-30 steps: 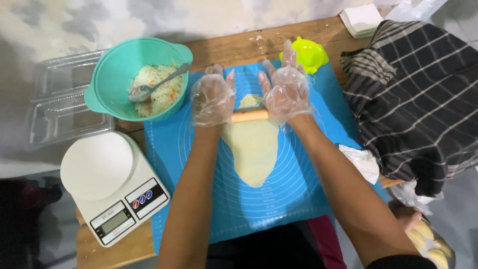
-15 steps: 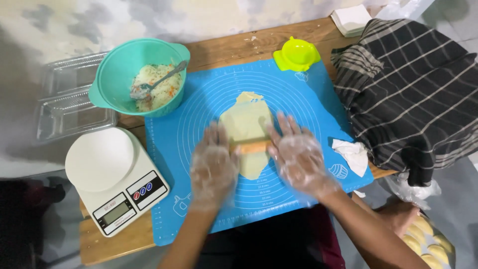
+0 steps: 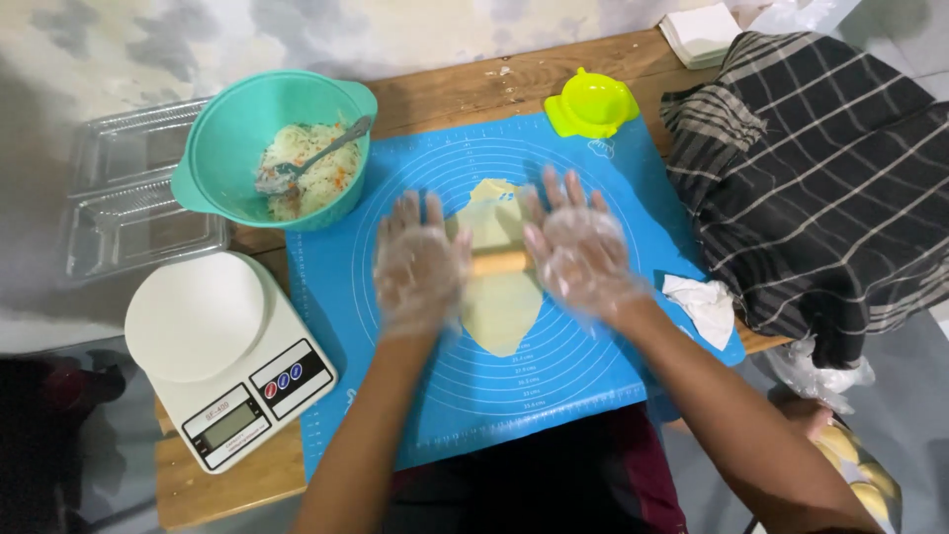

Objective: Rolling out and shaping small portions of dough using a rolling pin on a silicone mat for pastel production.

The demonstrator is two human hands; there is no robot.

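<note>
A thin oval sheet of pale dough (image 3: pixel 502 309) lies on a blue silicone mat (image 3: pixel 554 386). Across its middle rests a wooden rolling pin (image 3: pixel 499 263). My left hand (image 3: pixel 420 265) and my right hand (image 3: pixel 581 249), both in clear plastic gloves, lie flat with fingers spread on the two ends of the pin. Most of the pin is hidden under my palms.
A teal bowl (image 3: pixel 222 148) of shredded filling with a spoon stands at the back left. A white kitchen scale (image 3: pixel 222 351) sits at the front left, clear plastic trays (image 3: pixel 119 213) further left. A lime dumpling press (image 3: pixel 591 104), crumpled tissue (image 3: pixel 704 305) and striped cloth (image 3: pixel 820 188) lie on the right.
The rolling pin and both hands went from the dough's far end toward me, then came back to about its middle. The dough looks longer and flatter.
</note>
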